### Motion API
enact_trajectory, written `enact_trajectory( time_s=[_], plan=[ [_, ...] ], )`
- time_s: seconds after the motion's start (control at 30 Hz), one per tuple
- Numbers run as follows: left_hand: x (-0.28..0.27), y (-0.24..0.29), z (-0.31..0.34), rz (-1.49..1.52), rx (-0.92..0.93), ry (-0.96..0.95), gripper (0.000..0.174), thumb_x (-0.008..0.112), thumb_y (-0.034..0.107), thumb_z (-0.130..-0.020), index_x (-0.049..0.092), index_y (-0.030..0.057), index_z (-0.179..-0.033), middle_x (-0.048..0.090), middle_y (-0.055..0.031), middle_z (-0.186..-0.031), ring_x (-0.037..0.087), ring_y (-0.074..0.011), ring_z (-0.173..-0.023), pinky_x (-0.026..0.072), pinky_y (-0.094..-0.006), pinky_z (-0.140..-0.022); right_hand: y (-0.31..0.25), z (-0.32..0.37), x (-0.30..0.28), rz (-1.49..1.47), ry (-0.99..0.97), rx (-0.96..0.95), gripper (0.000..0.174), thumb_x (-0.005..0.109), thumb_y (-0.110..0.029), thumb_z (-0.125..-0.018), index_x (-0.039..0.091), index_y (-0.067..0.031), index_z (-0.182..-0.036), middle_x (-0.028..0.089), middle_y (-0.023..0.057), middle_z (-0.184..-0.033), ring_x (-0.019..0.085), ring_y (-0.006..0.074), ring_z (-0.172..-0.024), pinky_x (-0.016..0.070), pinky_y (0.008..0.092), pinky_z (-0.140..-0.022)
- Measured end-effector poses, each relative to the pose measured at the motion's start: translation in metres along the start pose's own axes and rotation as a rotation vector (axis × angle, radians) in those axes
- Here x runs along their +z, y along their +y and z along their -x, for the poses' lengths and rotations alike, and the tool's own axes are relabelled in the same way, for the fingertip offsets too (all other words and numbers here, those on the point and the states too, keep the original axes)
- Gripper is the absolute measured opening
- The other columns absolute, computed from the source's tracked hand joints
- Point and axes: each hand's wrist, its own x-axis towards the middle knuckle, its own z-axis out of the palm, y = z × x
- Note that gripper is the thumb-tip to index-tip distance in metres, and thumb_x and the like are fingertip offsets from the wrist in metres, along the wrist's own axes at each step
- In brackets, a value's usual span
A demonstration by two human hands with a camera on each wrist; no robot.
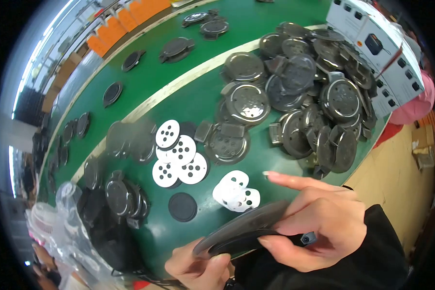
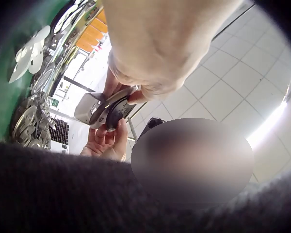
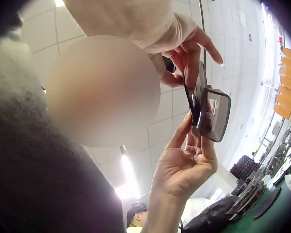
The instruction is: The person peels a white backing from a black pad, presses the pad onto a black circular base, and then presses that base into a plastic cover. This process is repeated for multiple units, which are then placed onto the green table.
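Both hands hold a round, dark translucent plastic cover [image 1: 249, 223] with a box-like tab [image 3: 220, 116], tilted over the table's near edge. A thin black disc [image 1: 244, 243] lies against its near face. My left hand [image 1: 198, 268] pinches the cover's lower left rim between thumb and fingers. On the other side my right hand [image 1: 324, 222] pinches cover and disc, its thumb on the disc and its index finger stretched out. In the right wrist view, the disc's edge [image 3: 188, 94] stands slightly apart from the cover near the right hand.
White perforated discs [image 1: 182, 150] lie mid-table, with white pieces [image 1: 237, 191] and a black disc [image 1: 182, 207] nearer. A large heap of dark covers [image 1: 299, 77] fills the right, before white boxes [image 1: 372, 43]. More covers [image 1: 123, 195] and a clear plastic bag [image 1: 67, 217] are at left.
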Motion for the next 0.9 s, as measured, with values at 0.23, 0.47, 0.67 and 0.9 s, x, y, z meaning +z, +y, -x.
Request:
enact_trajectory(
  time_s=[0.23, 0.47, 0.67, 0.9],
  plan=[
    [0.000, -0.003, 0.002, -0.075, 0.028, -0.006, 0.037, 0.058, 0.001, -0.072, 0.051, -0.0125, -0.106, 0.059, -0.0192, -0.098, 0.058, -0.0247, -0.088, 0.0432, -0.0330, -0.083, 0.007, 0.002, 0.007, -0.057, 0.144, 0.007, 0.015, 0.068, 0.006, -0.057, 0.055, 0.0004, -0.062, 0.050, 0.0024, -0.052, 0.049, 0.0130, -0.043, 0.0504, 0.0434, -0.076],
    [0.008, -0.002, 0.002, -0.082, -0.035, 0.079, 0.038, 0.057, 0.001, -0.072, 0.050, -0.0123, -0.107, 0.058, -0.0195, -0.099, 0.058, -0.0257, -0.089, 0.0433, -0.0341, -0.084, 0.015, 0.003, 0.001, 0.062, 0.058, -0.058, 0.017, 0.065, 0.006, -0.058, 0.053, -0.0009, -0.069, 0.048, 0.0054, -0.060, 0.047, 0.0176, -0.047, 0.0519, 0.0406, -0.071],
    [0.010, -0.003, 0.002, -0.106, -0.044, 0.124, 0.039, 0.056, -0.001, -0.071, 0.050, -0.0120, -0.108, 0.058, -0.0198, -0.101, 0.057, -0.0269, -0.091, 0.0433, -0.0356, -0.085, 0.006, -0.007, 0.000, 0.052, 0.031, 0.171, 0.016, 0.065, 0.001, -0.063, 0.049, -0.0024, -0.061, 0.044, 0.0022, -0.050, 0.044, 0.0196, -0.039, 0.0521, 0.0424, -0.072],
    [0.018, 0.004, -0.013, -0.352, -0.066, 0.198, 0.042, 0.049, -0.009, -0.073, 0.044, -0.0150, -0.114, 0.053, -0.0201, -0.110, 0.053, -0.0243, -0.099, 0.0388, -0.0317, -0.089, 0.018, -0.015, -0.004, 0.451, -0.211, 0.106, 0.032, 0.055, -0.026, -0.081, 0.051, -0.0022, -0.059, 0.048, 0.0099, -0.047, 0.051, 0.0282, -0.044, 0.0508, 0.0382, -0.058]
  ],
)
